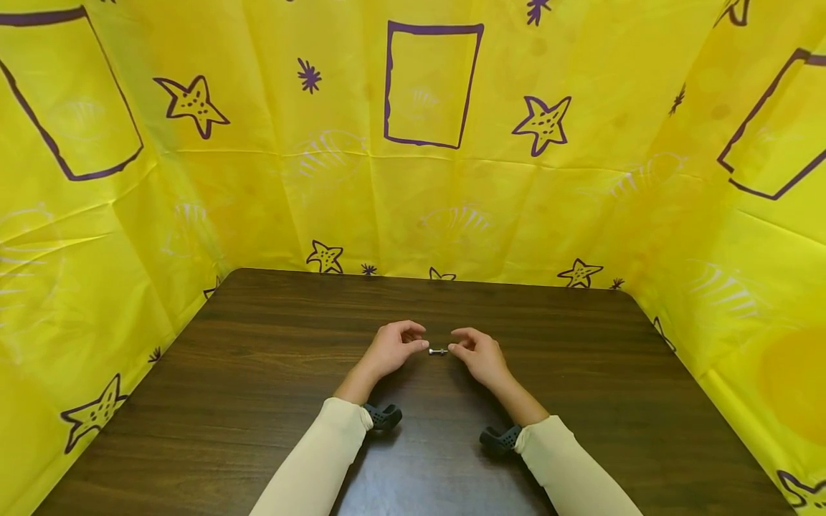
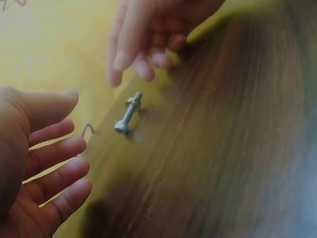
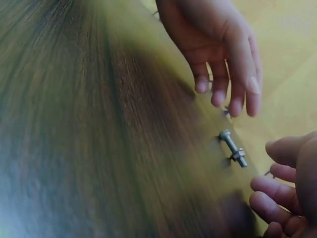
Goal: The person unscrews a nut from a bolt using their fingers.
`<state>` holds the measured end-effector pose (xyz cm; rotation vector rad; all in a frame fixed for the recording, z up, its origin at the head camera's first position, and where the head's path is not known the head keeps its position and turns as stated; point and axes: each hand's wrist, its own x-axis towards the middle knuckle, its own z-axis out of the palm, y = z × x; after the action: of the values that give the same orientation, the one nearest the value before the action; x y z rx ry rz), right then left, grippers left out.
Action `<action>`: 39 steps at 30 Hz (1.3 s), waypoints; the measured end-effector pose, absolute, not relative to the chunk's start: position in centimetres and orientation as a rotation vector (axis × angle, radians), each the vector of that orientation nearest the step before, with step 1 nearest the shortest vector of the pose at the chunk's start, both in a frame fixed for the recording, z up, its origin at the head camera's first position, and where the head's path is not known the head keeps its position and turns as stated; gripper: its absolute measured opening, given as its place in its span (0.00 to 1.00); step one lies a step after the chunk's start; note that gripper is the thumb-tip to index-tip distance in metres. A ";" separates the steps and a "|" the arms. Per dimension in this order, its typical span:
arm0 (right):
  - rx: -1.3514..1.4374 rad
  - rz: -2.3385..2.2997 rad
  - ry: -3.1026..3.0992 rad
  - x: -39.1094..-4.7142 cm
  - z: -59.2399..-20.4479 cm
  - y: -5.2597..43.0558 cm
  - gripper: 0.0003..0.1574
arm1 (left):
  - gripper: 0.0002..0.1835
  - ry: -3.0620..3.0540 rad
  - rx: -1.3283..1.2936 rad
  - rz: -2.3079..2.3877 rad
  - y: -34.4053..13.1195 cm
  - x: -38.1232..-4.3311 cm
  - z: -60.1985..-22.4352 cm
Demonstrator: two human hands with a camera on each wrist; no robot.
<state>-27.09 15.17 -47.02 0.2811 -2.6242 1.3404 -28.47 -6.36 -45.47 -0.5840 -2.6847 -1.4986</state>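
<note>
A small silvery bolt (image 1: 437, 352) with a nut (image 3: 238, 154) threaded near its tip lies on the dark wooden table, between the two hands. Its head points toward the left hand (image 1: 395, 348), its threaded end toward the right hand (image 1: 480, 354). In the left wrist view the bolt (image 2: 128, 114) lies just past the left fingertips, and the fingers are spread and loosely bent with nothing in them. The right hand's fingers are likewise relaxed, bare of any object, close to the nut end.
The brown wood-grain table (image 1: 271, 344) reaches back to a yellow cloth wall (image 1: 426, 179) printed with starfish and frames. Similar cloth hangs along both sides. Each wrist wears a dark strap, the left one (image 1: 385, 417) and right one (image 1: 498, 440) close above the tabletop.
</note>
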 end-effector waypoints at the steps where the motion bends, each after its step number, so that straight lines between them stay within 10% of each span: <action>1: 0.288 1.332 -2.633 -27.1 -47.0 15.1 0.16 | 0.16 -2.683 -0.585 -1.494 -6.2 -28.5 -45.5; 39: 0.387 0.932 -2.828 -27.5 -47.1 14.5 0.04 | 0.05 -2.810 -0.450 -1.019 -3.5 -28.3 -46.4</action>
<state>-27.52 14.51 -47.12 0.3866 -2.8282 0.9320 -28.30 -3.49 -46.40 -0.4502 -2.8104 -1.0191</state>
